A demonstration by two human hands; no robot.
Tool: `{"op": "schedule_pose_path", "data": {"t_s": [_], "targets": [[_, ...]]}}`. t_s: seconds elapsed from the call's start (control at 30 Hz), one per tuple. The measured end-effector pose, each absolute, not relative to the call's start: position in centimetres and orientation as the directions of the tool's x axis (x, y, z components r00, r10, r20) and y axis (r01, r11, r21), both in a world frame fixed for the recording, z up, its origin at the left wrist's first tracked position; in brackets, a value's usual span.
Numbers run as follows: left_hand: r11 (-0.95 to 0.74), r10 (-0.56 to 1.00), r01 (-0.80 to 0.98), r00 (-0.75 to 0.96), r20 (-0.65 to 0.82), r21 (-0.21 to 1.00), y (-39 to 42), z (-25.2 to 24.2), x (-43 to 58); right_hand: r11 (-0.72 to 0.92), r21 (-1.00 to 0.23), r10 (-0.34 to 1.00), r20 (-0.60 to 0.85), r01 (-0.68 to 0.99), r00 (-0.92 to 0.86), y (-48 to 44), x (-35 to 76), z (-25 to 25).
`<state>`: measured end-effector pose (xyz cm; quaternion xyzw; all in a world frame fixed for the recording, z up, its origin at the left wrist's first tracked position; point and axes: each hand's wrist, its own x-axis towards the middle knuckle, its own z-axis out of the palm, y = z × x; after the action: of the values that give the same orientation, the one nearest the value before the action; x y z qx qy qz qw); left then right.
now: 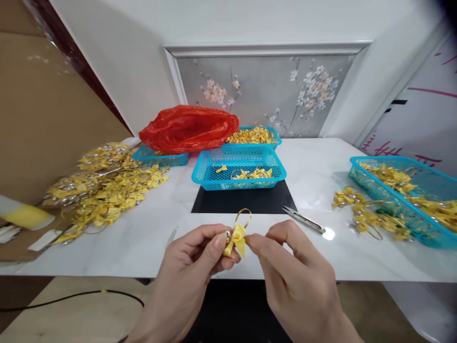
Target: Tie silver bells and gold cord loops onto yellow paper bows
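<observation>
Bow [238,234] in left hand [194,264], right hand [298,269] touching it

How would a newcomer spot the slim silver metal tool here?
On the white marbled table, find the flat black rectangular sheet. At the sheet's right front corner, just beyond the person's right hand, lies the slim silver metal tool. Its pointed tips and straight metal body set it apart from the yellow ribbon bows nearby.
</observation>
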<state>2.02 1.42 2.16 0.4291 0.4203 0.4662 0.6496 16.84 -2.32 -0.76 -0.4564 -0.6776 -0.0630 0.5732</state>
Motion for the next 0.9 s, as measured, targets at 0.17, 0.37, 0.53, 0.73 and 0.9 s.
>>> {"op": "schedule_pose_path", "data": {"t_s": [0.17,0.37,0.53,0.73,0.9], "targets": [[0.268,0.942,-0.268,0.275,-0.193,0.925,1.5,2.2,1.8,0.591,-0.518,0.612,0.787,0.618,0.075,-2.1,16.9,-1.3],[0.355,0.904,-0.259,0.342,-0.258,0.898,1.5,2.4,1.5,0.596,-0.674,0.721,0.688,0.436,0.078,-1.9,17.0,-1.9],[0.365,0.894,-0.259,0.365,-0.259,0.894,1.3,2.4,1.4,0.578,-0.713,0.748,0.658,0.396,0.092,-1.9,16.8,-1.9],[0.39,0.883,-0.251,0.374,-0.283,0.886,1.3,2.2,1.1,0.587,-0.691,0.73,0.677,0.423,0.093,-2.0,16.6,-2.2],[0.483,0.831,-0.35,0.473,-0.293,0.803,1.6,1.7,0.9,0.622,-0.566,0.628,0.773,0.541,0.088,-2.3,16.2,-1.6]]}}
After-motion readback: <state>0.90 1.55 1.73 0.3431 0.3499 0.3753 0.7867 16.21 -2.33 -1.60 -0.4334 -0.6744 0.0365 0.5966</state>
